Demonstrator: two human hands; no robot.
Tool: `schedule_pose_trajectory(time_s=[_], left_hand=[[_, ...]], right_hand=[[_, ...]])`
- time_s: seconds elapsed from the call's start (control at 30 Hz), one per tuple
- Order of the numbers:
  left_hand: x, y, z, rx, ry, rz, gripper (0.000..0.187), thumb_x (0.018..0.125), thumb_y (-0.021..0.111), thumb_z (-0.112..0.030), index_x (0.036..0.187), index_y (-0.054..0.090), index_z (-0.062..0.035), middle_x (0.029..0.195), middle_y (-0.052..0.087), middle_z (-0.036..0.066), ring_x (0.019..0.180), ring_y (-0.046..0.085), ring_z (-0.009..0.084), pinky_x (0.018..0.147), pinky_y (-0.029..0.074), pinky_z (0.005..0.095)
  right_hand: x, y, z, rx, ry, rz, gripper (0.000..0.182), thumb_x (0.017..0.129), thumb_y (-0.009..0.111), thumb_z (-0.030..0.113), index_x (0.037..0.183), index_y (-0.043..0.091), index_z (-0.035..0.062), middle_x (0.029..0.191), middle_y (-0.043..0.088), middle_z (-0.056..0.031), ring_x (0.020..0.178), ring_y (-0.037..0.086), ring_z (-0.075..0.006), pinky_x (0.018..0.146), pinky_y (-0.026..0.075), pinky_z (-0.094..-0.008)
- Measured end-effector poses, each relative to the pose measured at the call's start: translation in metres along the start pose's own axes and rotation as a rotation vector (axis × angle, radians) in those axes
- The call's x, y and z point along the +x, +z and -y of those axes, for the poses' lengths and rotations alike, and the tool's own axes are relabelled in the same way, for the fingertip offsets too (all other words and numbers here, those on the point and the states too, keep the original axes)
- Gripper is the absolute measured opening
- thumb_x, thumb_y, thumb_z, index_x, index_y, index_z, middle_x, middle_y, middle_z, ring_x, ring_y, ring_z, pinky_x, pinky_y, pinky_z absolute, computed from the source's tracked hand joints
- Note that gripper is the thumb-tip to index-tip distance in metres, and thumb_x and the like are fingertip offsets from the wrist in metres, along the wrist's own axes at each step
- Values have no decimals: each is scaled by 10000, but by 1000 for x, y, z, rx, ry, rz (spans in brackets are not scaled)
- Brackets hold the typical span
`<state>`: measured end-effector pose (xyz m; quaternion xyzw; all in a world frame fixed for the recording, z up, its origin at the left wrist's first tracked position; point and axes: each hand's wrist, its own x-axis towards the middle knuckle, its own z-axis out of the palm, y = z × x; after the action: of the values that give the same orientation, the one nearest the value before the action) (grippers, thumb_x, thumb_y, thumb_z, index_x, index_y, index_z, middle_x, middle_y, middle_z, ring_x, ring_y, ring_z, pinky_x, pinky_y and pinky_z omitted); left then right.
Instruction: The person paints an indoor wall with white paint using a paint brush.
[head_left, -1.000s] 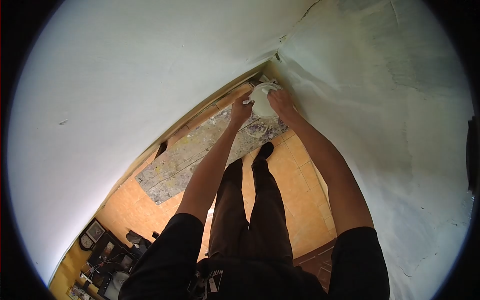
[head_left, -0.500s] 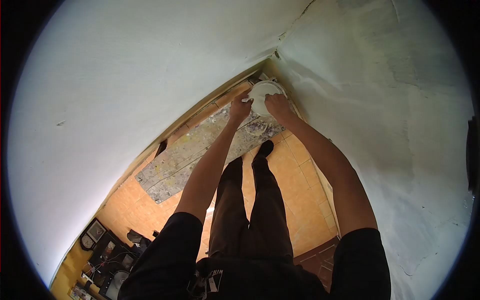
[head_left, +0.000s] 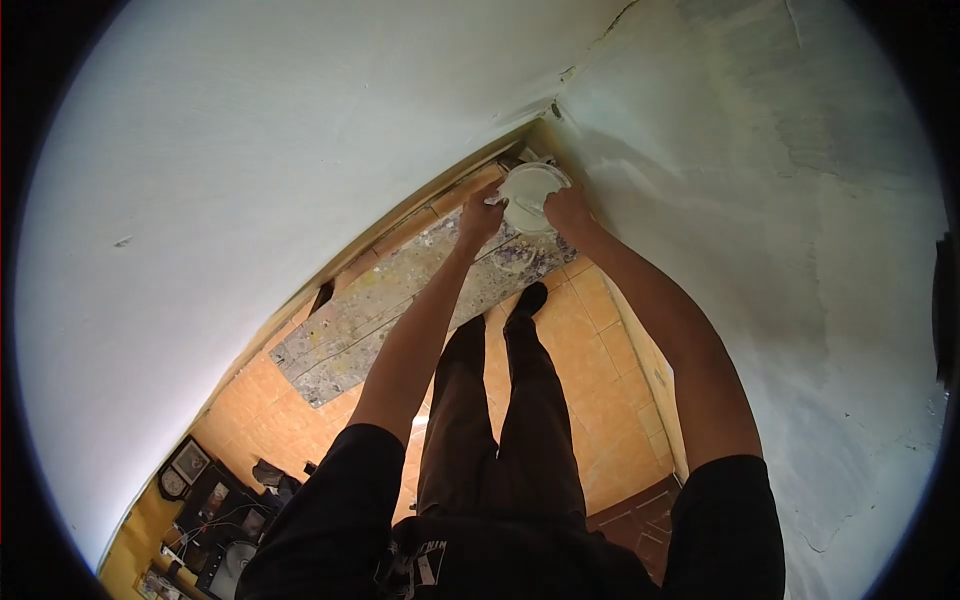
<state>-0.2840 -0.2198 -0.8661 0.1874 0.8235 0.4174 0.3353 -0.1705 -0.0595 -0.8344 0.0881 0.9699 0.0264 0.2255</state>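
A round white bucket (head_left: 530, 172) with pale, whitish contents stands at the far end of a paint-spattered plank (head_left: 370, 318), close to the wall corner. At the bucket's left side my left hand (head_left: 482, 218) is closed on its edge. My right hand (head_left: 570, 212) is closed at the right side of the bucket, over the rim. Whatever its fingers grip is too small and pale to make out against the contents.
Pale walls with cracks, a left wall (head_left: 250, 180) and a right wall (head_left: 720, 200), meet just beyond the bucket. Orange floor tiles (head_left: 610, 350) lie under my legs. Dark furniture with cables (head_left: 215, 515) stands at the lower left.
My right hand has moved a little to the right, from over the middle of the bucket to its right rim. The bucket has shifted very slightly right; my left hand stays in place.
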Motion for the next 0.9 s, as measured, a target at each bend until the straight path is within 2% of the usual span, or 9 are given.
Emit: schedule_pose_trajectory(time_s=[0.03, 0.07, 0.13, 0.17, 0.23, 0.47, 0.57, 0.77, 0.9], left_hand=[[0, 0, 0, 15, -57, 22, 451, 812, 685, -227, 1258, 629, -189, 1167, 660, 167, 1097, 628, 326, 912, 491, 402], [1, 0, -1, 5, -13, 10, 448, 811, 686, -230, 1253, 631, -187, 1168, 659, 169, 1098, 628, 327, 914, 490, 406], [5, 5, 9, -16, 73, -15, 440, 810, 686, -235, 1244, 636, -183, 1172, 657, 171, 1099, 626, 330, 918, 488, 412], [7, 8, 14, -14, 37, -13, 440, 811, 685, -238, 1245, 635, -189, 1176, 655, 171, 1096, 628, 331, 921, 486, 415], [6, 8, 14, -10, -34, -7, 440, 812, 681, -244, 1248, 635, -202, 1183, 652, 170, 1090, 631, 332, 926, 483, 421], [1, 0, -1, -15, -17, 15, 428, 816, 680, -249, 1239, 641, -196, 1147, 670, 168, 1038, 658, 319, 905, 493, 416], [4, 3, 3, -11, -4, 17, 429, 815, 684, -248, 1238, 641, -194, 1144, 671, 171, 1033, 660, 317, 901, 495, 417], [13, 13, 26, 9, 37, -8, 442, 813, 691, -240, 1248, 635, -182, 1189, 649, 178, 1105, 620, 341, 915, 488, 427], [4, 5, 4, 10, 8, -7, 456, 812, 691, -238, 1259, 626, -177, 1191, 648, 168, 1121, 608, 347, 924, 484, 432]], right_hand=[[3, 12, 3, 61, 53, -23, 108, 795, 612, 105, 764, 716, 102, 766, 693, -77, 794, 687, -242, 683, 538, -388], [6, 24, 3, 121, 105, -47, 110, 793, 611, 102, 766, 718, 101, 770, 695, -79, 795, 685, -247, 692, 535, -395], [3, 17, -2, 93, 21, -27, 120, 791, 607, 100, 765, 724, 100, 776, 699, -80, 791, 684, -252, 696, 532, -414], [1, 15, -3, 80, -21, -16, 126, 790, 605, 99, 765, 728, 99, 780, 701, -81, 789, 683, -255, 698, 530, -424], [4, 16, -4, 28, -26, 19, 128, 784, 608, 104, 761, 734, 106, 785, 706, -72, 784, 688, -245, 688, 529, -421], [2, -10, 5, -93, -10, 28, 139, 803, 609, 135, 760, 740, 126, 776, 709, -52, 780, 695, -202, 658, 519, -371], [7, 0, -1, -121, -68, 88, 162, 844, 583, 152, 823, 740, 115, 768, 707, -40, 769, 697, -208, 636, 523, -383], [7, 0, -2, 70, 43, -35, 180, 878, 550, 155, 915, 712, 85, 737, 696, -61, 713, 696, -227, 589, 530, -398], [17, 7, 2, 89, 97, -98, 195, 869, 557, 148, 1002, 682, 78, 766, 701, -75, 746, 703, -233, 598, 539, -399]])
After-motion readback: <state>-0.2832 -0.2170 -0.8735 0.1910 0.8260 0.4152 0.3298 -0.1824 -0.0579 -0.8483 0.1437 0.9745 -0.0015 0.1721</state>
